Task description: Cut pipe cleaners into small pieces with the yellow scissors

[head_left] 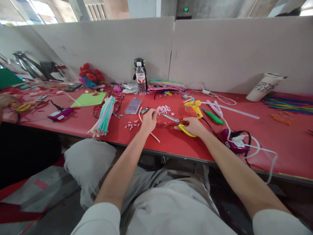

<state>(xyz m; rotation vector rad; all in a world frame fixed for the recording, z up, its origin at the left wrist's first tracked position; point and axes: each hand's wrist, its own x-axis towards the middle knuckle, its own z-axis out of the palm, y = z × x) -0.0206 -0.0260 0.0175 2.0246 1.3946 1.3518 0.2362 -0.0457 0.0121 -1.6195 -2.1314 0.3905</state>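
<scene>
In the head view my right hand [192, 126] is closed around the yellow and red handles of a pair of scissors [174, 118], whose blades point left. The fingers of my left hand [150, 120] are pinched together by the blade tips; what they hold is too small to make out. Short pink pieces [164, 109] lie in a pile just behind the tips, and more pale pieces [132, 125] are scattered to the left. Below my left hand a thin cream-coloured stem [156, 138] shows on the red table [171, 140].
A phone [133, 106] and a bundle of pastel stems [107, 114] lie left. Farther back stands a water bottle [141, 80]. A yellow glue gun [195, 107], green tool [213, 116] and purple power strip [234, 142] with cables are right. Another person's hand [7, 101] is far left.
</scene>
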